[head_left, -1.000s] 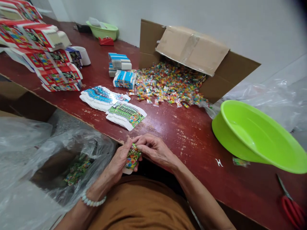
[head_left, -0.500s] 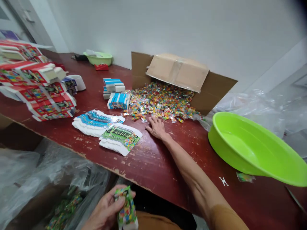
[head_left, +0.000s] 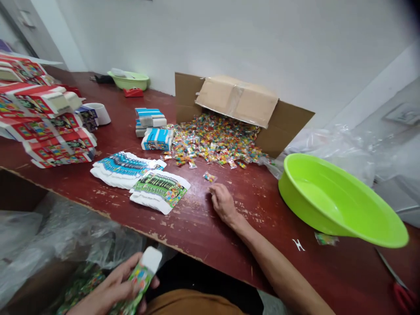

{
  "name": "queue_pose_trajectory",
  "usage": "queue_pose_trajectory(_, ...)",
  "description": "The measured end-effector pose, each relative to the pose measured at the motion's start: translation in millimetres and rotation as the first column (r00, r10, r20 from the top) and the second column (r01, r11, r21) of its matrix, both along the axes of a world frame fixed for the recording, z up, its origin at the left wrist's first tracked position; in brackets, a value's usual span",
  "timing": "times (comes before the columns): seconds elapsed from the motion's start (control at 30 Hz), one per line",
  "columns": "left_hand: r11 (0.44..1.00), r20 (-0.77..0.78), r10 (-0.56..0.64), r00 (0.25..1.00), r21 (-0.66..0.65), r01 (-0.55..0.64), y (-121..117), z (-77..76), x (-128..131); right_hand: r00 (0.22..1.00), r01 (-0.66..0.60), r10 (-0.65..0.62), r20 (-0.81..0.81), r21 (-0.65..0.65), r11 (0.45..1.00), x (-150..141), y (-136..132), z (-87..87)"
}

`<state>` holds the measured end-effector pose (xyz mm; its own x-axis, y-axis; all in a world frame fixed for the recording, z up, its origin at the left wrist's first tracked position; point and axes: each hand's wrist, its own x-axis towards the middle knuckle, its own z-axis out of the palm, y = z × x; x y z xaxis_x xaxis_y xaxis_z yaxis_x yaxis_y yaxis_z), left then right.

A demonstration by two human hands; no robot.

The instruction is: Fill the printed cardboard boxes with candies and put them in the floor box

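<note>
My left hand (head_left: 120, 284) is wrapped round a small green printed box (head_left: 140, 276) below the table's front edge. The box's white end flap (head_left: 152, 259) sticks up past my fingers. Over the red table my right hand (head_left: 223, 203) is closed, its fingers curled downward; whatever may be under them is hidden. Just beyond its fingertips lies a single wrapped candy (head_left: 210, 176). Farther back, a heap of wrapped candies (head_left: 213, 140) spills from a tipped cardboard box (head_left: 238, 98). To the left are fanned flat green cartons (head_left: 160, 190) and fanned blue cartons (head_left: 123, 168).
A large lime-green basin (head_left: 337, 199) stands on the right, with scissors (head_left: 398, 280) near the corner. Red cartons (head_left: 55, 127) are stacked at left. Blue carton bundles (head_left: 155, 131) stand beside the candies. A plastic-lined container (head_left: 88, 245) with green packs sits below the table.
My right hand has drawn back from the heap and curled its fingers; a lone candy now lies in front of it. My left hand has moved left, turning the green box flap-end up.
</note>
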<state>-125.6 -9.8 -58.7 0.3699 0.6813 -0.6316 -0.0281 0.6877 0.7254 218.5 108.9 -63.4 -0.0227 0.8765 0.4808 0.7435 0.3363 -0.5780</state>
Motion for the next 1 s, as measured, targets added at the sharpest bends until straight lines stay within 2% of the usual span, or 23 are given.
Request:
queue_pose_trajectory(0.07,0.991,0.021,0.041,0.999,0.130,-0.043,6.0,18.3,25.4,0.991,0.072,-0.070,-0.112,0.009,0.997,0.1,-9.1,8.2)
queue_pose_trajectory(0.13,0.978,0.056,0.040,0.998,0.202,-0.051,11.5,33.2,50.3,0.964,0.067,-0.077,-0.253,-0.046,0.997,-7.7,-22.7,22.1)
queue_pose_trajectory(0.17,0.974,0.071,0.031,0.997,0.223,-0.046,13.4,38.8,61.1,0.939,0.023,-0.055,-0.339,-0.097,0.995,-14.6,-31.5,30.2)
queue_pose_trajectory(0.23,0.963,0.077,-0.001,0.997,0.267,-0.020,15.2,46.4,77.5,0.811,-0.162,0.001,-0.585,-0.223,0.961,-31.8,-51.6,46.1)
queue_pose_trajectory(0.3,0.947,0.053,-0.037,0.998,0.319,0.018,14.4,50.4,87.1,0.706,-0.293,0.024,-0.707,-0.262,0.920,-49.3,-70.9,58.2)
queue_pose_trajectory(0.37,0.926,0.018,-0.075,0.997,0.373,0.063,12.3,52.1,91.9,0.687,-0.336,0.049,-0.725,-0.258,0.906,-62.8,-85.3,64.6)
queue_pose_trajectory(0.47,0.901,-0.005,-0.105,0.994,0.422,0.097,9.8,52.8,95.3,0.754,-0.374,0.147,-0.640,-0.235,0.897,-72.2,-95.0,67.8)
queue_pose_trajectory(0.57,0.920,0.060,-0.036,0.998,0.391,0.010,8.3,55.0,98.2,0.779,-0.427,0.241,-0.579,-0.209,0.880,-70.9,-94.7,70.5)
queue_pose_trajectory(0.63,0.945,0.140,0.051,0.989,0.314,-0.093,7.6,58.1,99.9,0.743,-0.394,0.175,-0.646,-0.212,0.894,-68.4,-93.0,71.4)
queue_pose_trajectory(0.67,0.954,0.174,0.091,0.981,0.267,-0.136,7.3,59.6,100.7,0.701,-0.379,0.112,-0.704,-0.235,0.895,-67.7,-92.7,70.9)
queue_pose_trajectory(0.7,0.960,0.200,0.121,0.972,0.223,-0.166,7.2,60.9,101.3,0.637,-0.393,0.050,-0.769,-0.269,0.879,-67.7,-92.9,69.6)
queue_pose_trajectory(0.73,0.965,0.216,0.144,0.966,0.188,-0.186,7.1,61.6,101.9,0.554,-0.451,-0.003,-0.832,-0.303,0.839,-68.6,-93.7,67.5)
queue_pose_trajectory(0.8,0.967,0.233,0.176,0.956,0.142,-0.212,7.1,61.2,102.6,0.374,-0.633,-0.085,-0.924,-0.321,0.705,-72.6,-96.8,62.1)
queue_pose_trajectory(0.83,0.966,0.236,0.187,0.954,0.132,-0.222,7.0,59.9,102.8,0.309,-0.704,-0.110,-0.945,-0.305,0.641,-75.4,-98.5,59.5)
queue_pose_trajectory(0.87,0.965,0.236,0.196,0.952,0.128,-0.231,6.8,58.1,102.9,0.283,-0.739,-0.123,-0.951,-0.298,0.604,-78.2,-99.9,57.5)
queue_pose_trajectory(0.9,0.963,0.233,0.203,0.951,0.129,-0.237,6.5,55.9,102.9,0.299,-0.738,-0.123,-0.946,-0.311,0.599,-80.9,-100.8,56.3)
queue_pose_trajectory(0.93,0.962,0.226,0.204,0.953,0.133,-0.238,5.9,53.5,102.8,0.348,-0.710,-0.112,-0.931,-0.340,0.617,-83.3,-101.1,55.9)
queue_pose_trajectory(1.0,0.960,0.211,0.198,0.957,0.156,-0.232,4.4,48.9,102.7,0.487,-0.636,-0.066,-0.871,-0.405,0.657,-86.8,-99.7,57.8)
